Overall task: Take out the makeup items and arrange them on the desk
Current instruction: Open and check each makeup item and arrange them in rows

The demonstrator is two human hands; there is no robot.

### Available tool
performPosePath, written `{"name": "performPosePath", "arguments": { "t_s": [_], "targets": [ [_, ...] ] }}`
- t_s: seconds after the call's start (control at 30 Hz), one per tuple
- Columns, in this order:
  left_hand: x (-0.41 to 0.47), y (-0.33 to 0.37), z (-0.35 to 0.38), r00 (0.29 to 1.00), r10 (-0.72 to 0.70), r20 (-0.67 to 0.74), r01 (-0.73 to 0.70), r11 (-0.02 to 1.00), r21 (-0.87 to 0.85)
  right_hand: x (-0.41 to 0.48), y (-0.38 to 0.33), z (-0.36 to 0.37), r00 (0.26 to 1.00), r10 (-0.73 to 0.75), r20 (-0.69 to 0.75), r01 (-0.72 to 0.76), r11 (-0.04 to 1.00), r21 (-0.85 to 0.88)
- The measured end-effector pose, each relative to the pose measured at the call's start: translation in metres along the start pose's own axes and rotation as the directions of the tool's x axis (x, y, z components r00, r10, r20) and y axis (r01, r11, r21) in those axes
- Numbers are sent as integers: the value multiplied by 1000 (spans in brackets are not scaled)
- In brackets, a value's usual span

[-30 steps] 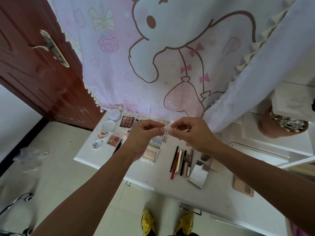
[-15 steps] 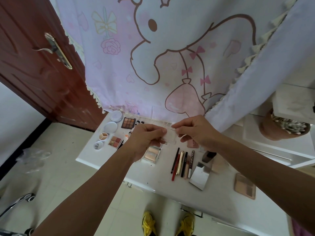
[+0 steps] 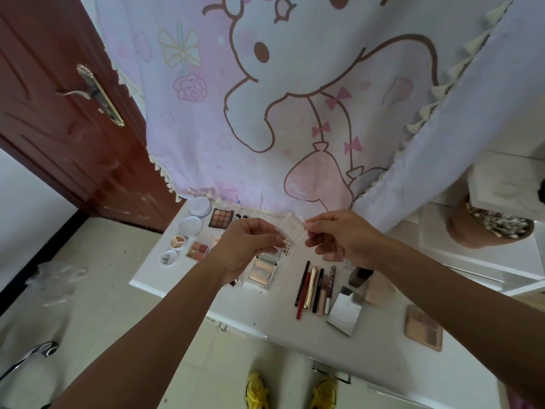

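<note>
I pinch a small clear case [image 3: 290, 233] with both my left hand [image 3: 246, 249] and right hand [image 3: 343, 236], above the desk [image 3: 283, 314], behind the pencil row [image 3: 314, 286]. Keep it level, set it in a free gap.

Little can be read. The small round white compact [image 3: 169, 258], middle left of the frame, has dark letters on its lid, turned sideways, that look like "pibl". The dark tube [image 3: 331, 280] lying among the pencils [image 3: 303, 293], right of centre, has pale letters along its length that begin "COLO"; the rest is unclear. The clear case [image 3: 292, 231] at centre bears a patch of small dark marks at its lower corner, too small to read.
</note>
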State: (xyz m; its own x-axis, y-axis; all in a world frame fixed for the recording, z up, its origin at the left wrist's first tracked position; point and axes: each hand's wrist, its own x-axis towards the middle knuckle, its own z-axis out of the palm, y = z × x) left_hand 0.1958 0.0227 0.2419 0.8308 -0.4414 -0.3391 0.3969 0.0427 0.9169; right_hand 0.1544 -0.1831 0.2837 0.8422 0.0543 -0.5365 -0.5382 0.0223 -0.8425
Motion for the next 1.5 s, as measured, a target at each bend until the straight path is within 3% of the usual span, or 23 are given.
{"name": "performPosePath", "arguments": {
  "t_s": [0.4,0.47,0.57,0.67,0.73,0.83,0.93,1.07,1.23,1.3,1.43,1.5],
  "targets": [
    [2,14,5,988,89,125,-84,995,-46,3,-13,-8,963,197,186,-212,975,64],
    [2,12,6,993,85,76,-81,995,-55,4,-9,-7,975,150,167,-156,987,26],
    [1,10,4,996,72,43,-68,994,-90,5,0,-7,989,-122,80,137,968,-210],
    [1,7,4,998,61,19,-58,993,-101,1,3,-5,896,-434,90,394,688,-610],
    [1,6,4,999,49,9,-47,992,-115,-2,4,-3,799,-579,160,498,489,-716],
    [1,7,6,999,14,35,-9,990,-141,0,7,-2,591,-751,295,599,163,-784],
    [-1,8,5,997,-12,73,23,987,-156,2,6,-1,492,-807,326,598,41,-800],
    [-3,10,5,998,-10,59,20,984,-175,3,5,2,473,-806,356,584,-16,-812],
    [-4,9,8,1000,0,24,5,978,-208,4,5,5,470,-792,390,615,-24,-789],
    [-5,8,9,1000,14,1,-13,979,-202,5,6,6,518,-769,374,613,29,-789],
    [-5,8,8,998,42,-42,-48,984,-174,5,1,4,790,-583,190,517,467,-718],
    [-5,8,7,997,62,-47,-69,987,-147,3,-3,2,883,-446,148,437,665,-606]
  ]
}}
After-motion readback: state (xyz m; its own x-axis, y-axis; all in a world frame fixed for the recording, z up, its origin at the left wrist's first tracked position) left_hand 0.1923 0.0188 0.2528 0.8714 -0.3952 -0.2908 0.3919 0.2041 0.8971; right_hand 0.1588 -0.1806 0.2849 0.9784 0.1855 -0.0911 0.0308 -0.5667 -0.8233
